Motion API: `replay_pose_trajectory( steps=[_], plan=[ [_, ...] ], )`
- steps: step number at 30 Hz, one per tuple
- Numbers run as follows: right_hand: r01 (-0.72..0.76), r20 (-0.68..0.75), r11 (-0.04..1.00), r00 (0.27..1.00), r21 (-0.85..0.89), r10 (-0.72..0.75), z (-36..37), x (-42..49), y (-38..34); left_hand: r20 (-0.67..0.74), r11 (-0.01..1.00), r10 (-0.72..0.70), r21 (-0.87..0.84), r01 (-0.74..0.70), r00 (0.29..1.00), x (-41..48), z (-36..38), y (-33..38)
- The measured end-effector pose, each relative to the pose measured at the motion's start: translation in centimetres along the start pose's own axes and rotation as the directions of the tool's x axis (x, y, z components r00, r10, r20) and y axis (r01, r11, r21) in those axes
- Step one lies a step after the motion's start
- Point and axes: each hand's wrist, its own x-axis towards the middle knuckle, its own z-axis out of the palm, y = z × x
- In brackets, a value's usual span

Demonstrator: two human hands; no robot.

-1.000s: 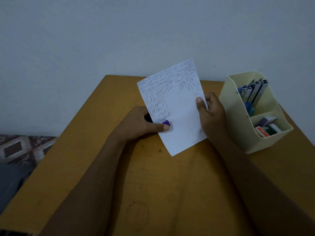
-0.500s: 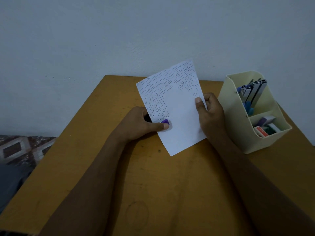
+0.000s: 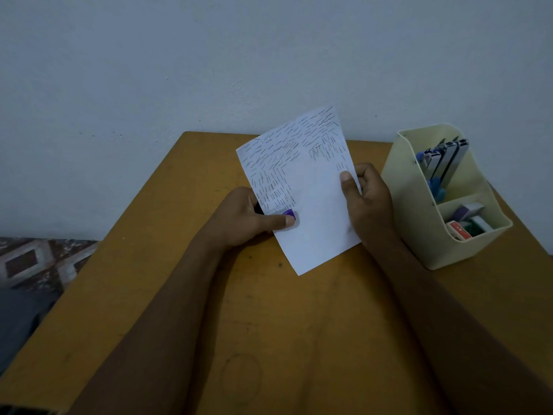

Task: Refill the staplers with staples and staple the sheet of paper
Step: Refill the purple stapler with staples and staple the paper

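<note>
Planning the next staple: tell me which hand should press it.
Left, probably. The left hand grips the purple stapler at the left edge of the sheet of paper; the right hand only pinches its right edge.

a plain pale wall (image 3: 209,70) rises behind the ochre wooden counter (image 3: 179,280); patterned floor tiles (image 3: 36,259) show dimly at left.

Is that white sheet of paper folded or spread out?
Spread: the white sheet of paper shows one unfolded face; right hand pinches it, left hand grips a purple stapler on it.
</note>
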Motion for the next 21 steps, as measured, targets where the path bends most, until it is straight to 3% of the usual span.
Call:
replay_pose_trajectory(
  steps=[12,21],
  plan=[
    [-0.038,-0.043,0.998,0.998,-0.054,0.035,-0.1,0.1,0.3,0.007,0.997,-0.069,0.035,0.069,0.998,0.1,-0.1,0.1],
    [-0.241,-0.137,0.948,0.967,-0.210,0.215,0.0,0.5,0.6,-0.189,0.972,-0.098,0.195,0.135,0.977,1.2,-0.8,-1.2]
  ],
)
